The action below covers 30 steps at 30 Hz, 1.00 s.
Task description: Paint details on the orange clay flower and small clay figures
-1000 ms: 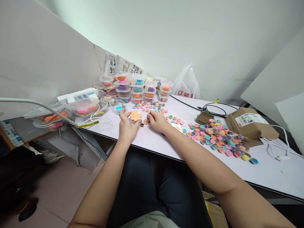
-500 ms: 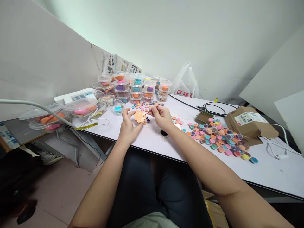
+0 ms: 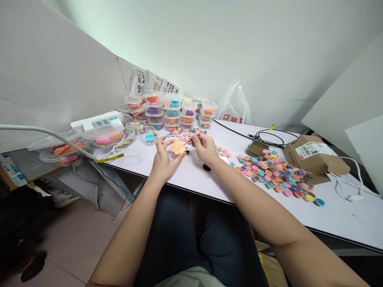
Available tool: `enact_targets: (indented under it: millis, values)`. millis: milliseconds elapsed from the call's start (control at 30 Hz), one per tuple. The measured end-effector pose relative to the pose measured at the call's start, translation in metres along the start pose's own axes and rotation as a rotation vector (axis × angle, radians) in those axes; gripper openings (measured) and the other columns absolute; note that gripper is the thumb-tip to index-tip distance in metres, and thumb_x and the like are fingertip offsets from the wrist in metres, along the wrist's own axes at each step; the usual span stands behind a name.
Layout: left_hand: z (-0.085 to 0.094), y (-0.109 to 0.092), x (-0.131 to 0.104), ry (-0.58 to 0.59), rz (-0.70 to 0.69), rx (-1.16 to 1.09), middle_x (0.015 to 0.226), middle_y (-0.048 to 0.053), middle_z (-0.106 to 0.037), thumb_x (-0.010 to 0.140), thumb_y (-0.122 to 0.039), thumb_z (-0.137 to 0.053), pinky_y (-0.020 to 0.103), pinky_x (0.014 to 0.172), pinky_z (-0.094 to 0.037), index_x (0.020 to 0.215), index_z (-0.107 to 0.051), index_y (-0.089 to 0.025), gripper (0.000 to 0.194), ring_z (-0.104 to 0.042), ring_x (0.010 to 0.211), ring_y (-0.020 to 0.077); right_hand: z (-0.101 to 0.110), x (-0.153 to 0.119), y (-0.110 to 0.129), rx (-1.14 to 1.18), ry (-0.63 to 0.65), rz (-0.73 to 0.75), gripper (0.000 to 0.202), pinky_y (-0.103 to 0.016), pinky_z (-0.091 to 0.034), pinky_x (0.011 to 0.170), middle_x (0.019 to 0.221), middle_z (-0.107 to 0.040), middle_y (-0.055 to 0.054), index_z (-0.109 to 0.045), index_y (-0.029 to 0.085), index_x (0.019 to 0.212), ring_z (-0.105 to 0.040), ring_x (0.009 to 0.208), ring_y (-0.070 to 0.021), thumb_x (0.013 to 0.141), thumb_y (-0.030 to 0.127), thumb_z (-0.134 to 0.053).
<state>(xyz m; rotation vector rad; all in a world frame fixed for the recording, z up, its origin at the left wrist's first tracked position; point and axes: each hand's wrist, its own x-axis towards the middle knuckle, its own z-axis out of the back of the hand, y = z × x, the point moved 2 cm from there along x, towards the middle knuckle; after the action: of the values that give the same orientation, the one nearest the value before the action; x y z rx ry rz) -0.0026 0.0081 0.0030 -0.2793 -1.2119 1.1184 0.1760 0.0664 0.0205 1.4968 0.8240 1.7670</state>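
An orange, flower-shaped piece (image 3: 178, 147) with a glossy face is held at its edges by the fingers and thumb of my left hand (image 3: 164, 162). My right hand (image 3: 205, 149) pinches a thin reddish stick, perhaps a fine brush (image 3: 187, 142), whose end reaches the right edge of the flower. Whether the tip touches the flower is too small to tell. Just behind both hands lie several small colored round pots (image 3: 188, 132). A small round container with dark contents (image 3: 206, 168) sits below my right wrist, partly covered by it.
Stacked clear tubs (image 3: 173, 113) with colored pieces stand at the back. To the right spreads a heap of small colored pots (image 3: 275, 173) beside an opened cardboard box (image 3: 314, 155). A power strip (image 3: 95, 121), black cable (image 3: 271, 135) and white plastic bag (image 3: 235, 105) are also here.
My left hand has shifted slightly right with the orange flower, closer to the stick. My right hand stays nearly in place, still pinching the stick.
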Motion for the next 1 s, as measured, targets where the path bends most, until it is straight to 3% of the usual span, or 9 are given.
enact_targets:
  millis: [133, 333, 533, 700, 867, 1000]
  values:
    - [-0.0001, -0.0008, 0.0002, 0.002, 0.011, 0.007, 0.134, 0.016, -0.065, 0.079, -0.027, -0.079, 0.049, 0.109, -0.047, 0.139, -0.026, -0.025, 0.080, -0.062, 0.129, 0.0273, 0.0028, 0.0009, -0.0022, 0.042, -0.088, -0.025, 0.057, -0.036, -0.057, 0.076, 0.081, -0.074, -0.007, -0.064, 0.021, 0.086, -0.071, 0.078, -0.0195, 0.085, 0.077, -0.057]
    - [-0.0009, 0.0011, -0.0001, 0.011, 0.007, -0.008, 0.135, 0.016, -0.064, 0.080, -0.028, -0.079, 0.051, 0.109, -0.047, 0.140, -0.026, -0.026, 0.081, -0.062, 0.129, 0.0278, -0.0004, -0.0014, 0.0012, 0.052, -0.018, -0.021, 0.055, -0.036, -0.058, 0.077, 0.082, -0.074, -0.007, -0.064, 0.021, 0.086, -0.071, 0.079, -0.0193, 0.086, 0.076, -0.057]
    - [-0.0012, 0.0017, -0.0001, 0.022, -0.007, 0.001, 0.137, 0.017, -0.063, 0.081, -0.029, -0.078, 0.051, 0.110, -0.046, 0.141, -0.025, -0.026, 0.081, -0.061, 0.130, 0.0280, 0.0012, 0.0005, -0.0020, 0.068, -0.087, -0.037, 0.059, -0.036, -0.058, 0.077, 0.083, -0.075, -0.008, -0.063, 0.021, 0.086, -0.072, 0.080, -0.0196, 0.082, 0.080, -0.057]
    - [-0.0011, 0.0010, 0.0001, 0.028, -0.009, 0.007, 0.138, 0.017, -0.063, 0.081, -0.030, -0.078, 0.050, 0.110, -0.046, 0.142, -0.024, -0.026, 0.082, -0.060, 0.132, 0.0277, -0.0006, -0.0010, 0.0017, 0.075, -0.021, -0.008, 0.053, -0.035, -0.058, 0.076, 0.081, -0.074, -0.008, -0.065, 0.020, 0.086, -0.071, 0.078, -0.0187, 0.087, 0.073, -0.058]
    - [-0.0014, 0.0006, -0.0005, 0.026, -0.015, 0.010, 0.135, 0.017, -0.064, 0.081, -0.029, -0.078, 0.050, 0.109, -0.047, 0.142, -0.024, -0.026, 0.082, -0.061, 0.131, 0.0276, 0.0002, -0.0024, 0.0015, 0.074, -0.081, -0.026, 0.056, -0.036, -0.058, 0.077, 0.083, -0.075, -0.008, -0.064, 0.021, 0.087, -0.072, 0.080, -0.0195, 0.085, 0.076, -0.058]
    - [-0.0014, 0.0002, -0.0007, 0.026, -0.018, 0.005, 0.135, 0.016, -0.064, 0.080, -0.029, -0.079, 0.049, 0.109, -0.047, 0.142, -0.024, -0.026, 0.083, -0.061, 0.130, 0.0272, -0.0011, -0.0032, 0.0022, 0.041, -0.030, -0.015, 0.055, -0.036, -0.057, 0.077, 0.082, -0.074, -0.007, -0.065, 0.021, 0.086, -0.071, 0.079, -0.0195, 0.087, 0.075, -0.056]
